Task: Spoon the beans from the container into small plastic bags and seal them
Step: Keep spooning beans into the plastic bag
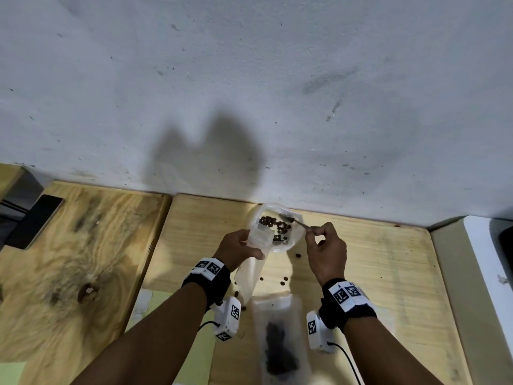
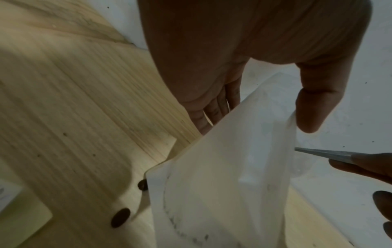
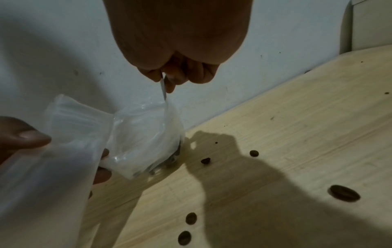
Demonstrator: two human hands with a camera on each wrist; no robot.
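Observation:
A clear container [image 1: 294,240] of brown beans [image 1: 273,223] stands at the back of the wooden table, against the wall. My left hand [image 1: 249,245] grips a small empty plastic bag [image 1: 251,276] by its mouth, right beside the container; the thumb [image 2: 307,114] presses the bag [image 2: 222,184] from the front. My right hand [image 1: 313,232] pinches the handle of a metal spoon [image 1: 294,221] whose bowl is over the beans. In the right wrist view the spoon handle [image 3: 163,89] dips behind the container's plastic [image 3: 148,134]. A filled bag [image 1: 280,343] lies flat near me.
Several loose beans [image 1: 298,255] lie scattered on the table [image 1: 374,273], also beans [image 3: 343,193] under my right wrist. A dark phone [image 1: 36,220] sits on the left board. A white object [image 1: 485,259] borders the table's right edge. The wall is close behind.

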